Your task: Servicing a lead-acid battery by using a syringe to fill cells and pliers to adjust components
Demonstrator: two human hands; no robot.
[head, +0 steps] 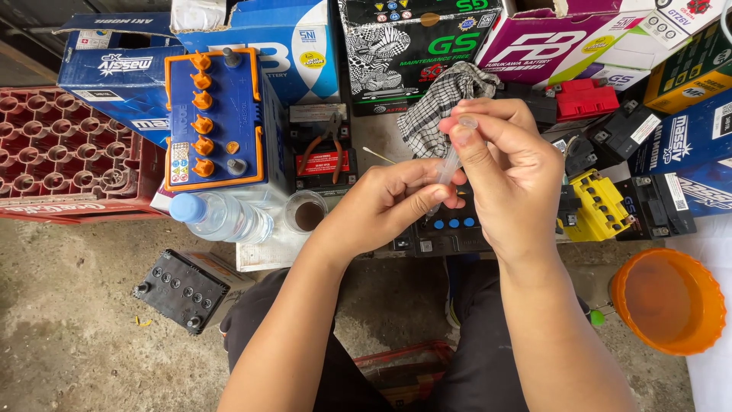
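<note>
Rough concrete floor (stained, daylit)

Clear plastic tube — slim, tilted steeply, pinched at both ends above a black battery.

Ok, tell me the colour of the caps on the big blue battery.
Orange caps, in a row down the blue battery, clearest in the head view.

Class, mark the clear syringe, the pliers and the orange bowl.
clear syringe (450,162), head view, on its barrel between the hands.
pliers (326,141), head view, on the red handles.
orange bowl (713,305), head view, on its right rim.
</note>
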